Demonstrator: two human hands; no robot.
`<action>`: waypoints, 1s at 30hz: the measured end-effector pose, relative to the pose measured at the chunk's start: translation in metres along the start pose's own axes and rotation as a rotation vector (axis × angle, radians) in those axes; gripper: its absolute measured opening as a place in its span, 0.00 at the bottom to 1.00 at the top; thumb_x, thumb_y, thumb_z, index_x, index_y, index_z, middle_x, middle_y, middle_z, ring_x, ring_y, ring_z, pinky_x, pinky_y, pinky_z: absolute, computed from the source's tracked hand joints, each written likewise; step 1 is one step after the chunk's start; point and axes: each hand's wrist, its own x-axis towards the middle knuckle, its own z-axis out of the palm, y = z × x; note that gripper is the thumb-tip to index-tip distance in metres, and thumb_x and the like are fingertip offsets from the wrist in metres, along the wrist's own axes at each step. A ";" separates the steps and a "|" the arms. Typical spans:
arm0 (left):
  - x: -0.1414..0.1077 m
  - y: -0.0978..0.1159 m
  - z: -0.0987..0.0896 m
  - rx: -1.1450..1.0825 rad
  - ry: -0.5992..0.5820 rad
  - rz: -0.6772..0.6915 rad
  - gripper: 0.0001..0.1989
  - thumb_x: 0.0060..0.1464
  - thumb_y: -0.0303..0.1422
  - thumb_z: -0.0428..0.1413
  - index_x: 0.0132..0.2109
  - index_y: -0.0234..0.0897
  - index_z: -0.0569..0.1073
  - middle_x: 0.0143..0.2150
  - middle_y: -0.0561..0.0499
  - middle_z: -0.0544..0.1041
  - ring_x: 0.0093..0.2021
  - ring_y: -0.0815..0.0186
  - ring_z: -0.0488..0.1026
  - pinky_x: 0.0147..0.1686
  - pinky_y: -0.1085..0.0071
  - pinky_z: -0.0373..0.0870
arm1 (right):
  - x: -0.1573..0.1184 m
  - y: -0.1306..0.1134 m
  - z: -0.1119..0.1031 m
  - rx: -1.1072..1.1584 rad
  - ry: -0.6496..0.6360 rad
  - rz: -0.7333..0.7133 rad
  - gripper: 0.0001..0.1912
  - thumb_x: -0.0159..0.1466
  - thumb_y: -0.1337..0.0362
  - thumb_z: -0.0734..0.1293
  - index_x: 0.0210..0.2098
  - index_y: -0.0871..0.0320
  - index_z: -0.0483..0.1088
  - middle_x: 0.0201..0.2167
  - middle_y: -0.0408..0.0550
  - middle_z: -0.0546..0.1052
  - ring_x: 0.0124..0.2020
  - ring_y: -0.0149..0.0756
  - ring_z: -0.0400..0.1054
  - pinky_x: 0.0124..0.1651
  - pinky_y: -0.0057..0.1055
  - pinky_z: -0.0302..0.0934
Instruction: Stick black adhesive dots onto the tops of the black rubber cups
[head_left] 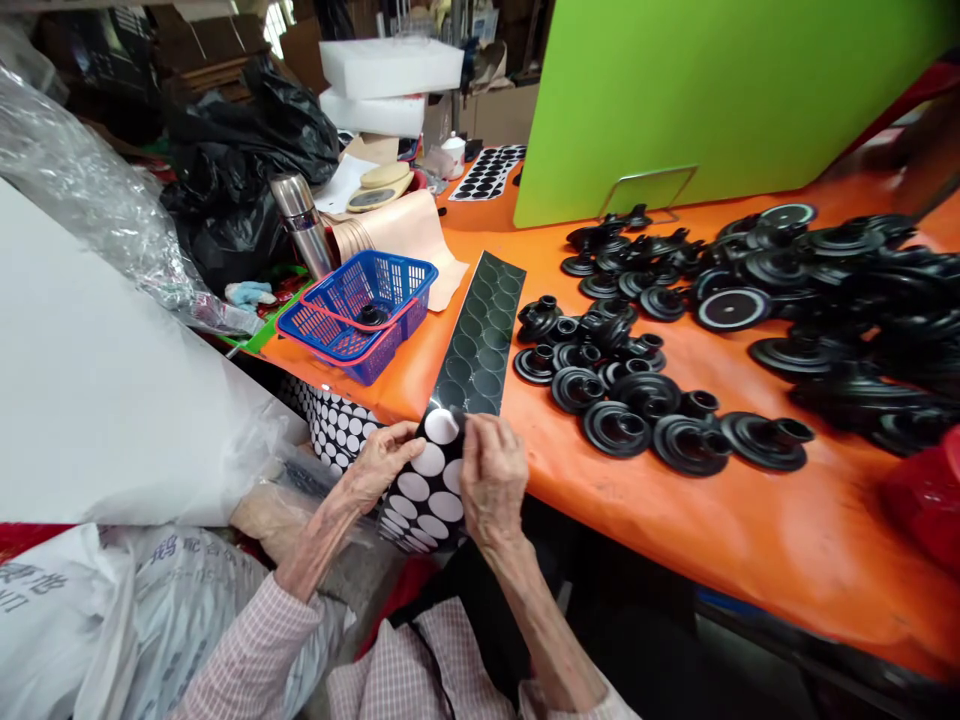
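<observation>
A long black sheet of round stickers [480, 335] lies on the orange table and hangs over its front edge. Its upper part shows dark circles, while white circles cover the hanging part. My left hand [381, 462] pinches the sheet's left edge with thumb and finger. On the right edge, my right hand [495, 470] has its fingers closed at the sheet, beside a topmost white circle that looks partly lifted. Several black round rubber-like parts [616, 428] stand in a pile right of the sheet.
A blue basket [375, 335] with a black part inside stands left of the sheet, near a steel flask [301, 225]. A green board [675, 110] rises at the back. More black parts [802, 350] fill the right; a red object [926, 500] is at the right edge.
</observation>
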 end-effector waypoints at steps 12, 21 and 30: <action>-0.002 0.049 0.059 -0.103 -0.122 -0.117 0.13 0.46 0.39 0.61 0.35 0.36 0.70 0.31 0.54 0.70 0.29 0.71 0.68 0.34 0.73 0.66 | -0.016 -0.001 -0.060 0.463 -0.142 0.431 0.12 0.67 0.59 0.61 0.45 0.57 0.70 0.41 0.50 0.75 0.40 0.35 0.72 0.43 0.33 0.68; 0.037 0.062 0.165 0.635 -0.036 0.459 0.17 0.53 0.36 0.59 0.50 0.41 0.72 0.47 0.46 0.70 0.40 0.61 0.72 0.43 0.64 0.68 | -0.010 0.050 -0.145 0.507 0.233 0.737 0.13 0.59 0.52 0.68 0.33 0.55 0.69 0.29 0.40 0.70 0.32 0.30 0.64 0.38 0.29 0.61; 0.048 0.046 0.164 -0.080 -0.210 0.119 0.12 0.53 0.35 0.58 0.44 0.39 0.69 0.38 0.49 0.74 0.37 0.64 0.72 0.41 0.64 0.71 | -0.031 0.065 -0.167 0.451 0.015 0.770 0.14 0.60 0.52 0.66 0.37 0.56 0.73 0.31 0.45 0.74 0.33 0.35 0.67 0.37 0.31 0.64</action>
